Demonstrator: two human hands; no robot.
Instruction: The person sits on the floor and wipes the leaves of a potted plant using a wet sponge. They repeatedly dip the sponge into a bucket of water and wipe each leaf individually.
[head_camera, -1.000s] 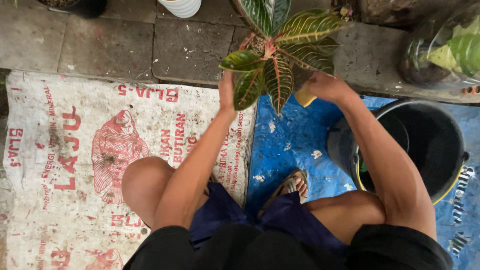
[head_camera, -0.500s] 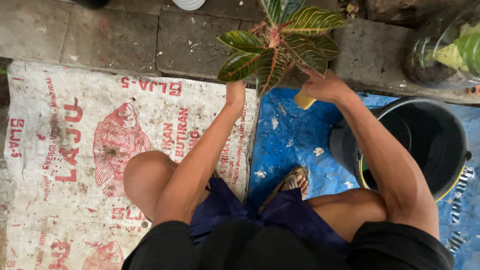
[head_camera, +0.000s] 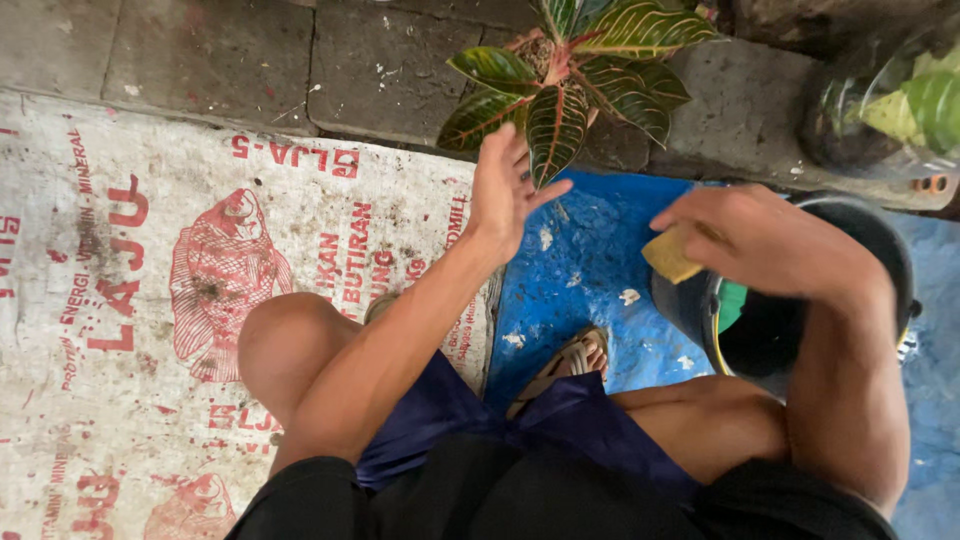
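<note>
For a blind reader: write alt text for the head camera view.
A squatting person's left hand lifts a striped leaf of a red-and-green plant, while the right hand holds a yellow sponge above a black bucket. Beneath lie a blue tarp and a printed white sack.

Left hand (head_camera: 503, 190) raised, fingers spread, just touching a leaf of the red-veined plant (head_camera: 575, 85). Right hand (head_camera: 765, 240) closed on a yellow sponge (head_camera: 672, 253) above the black bucket (head_camera: 880, 235). Person seated on a printed sack (head_camera: 150, 250) and blue tarp (head_camera: 585, 260).
</note>
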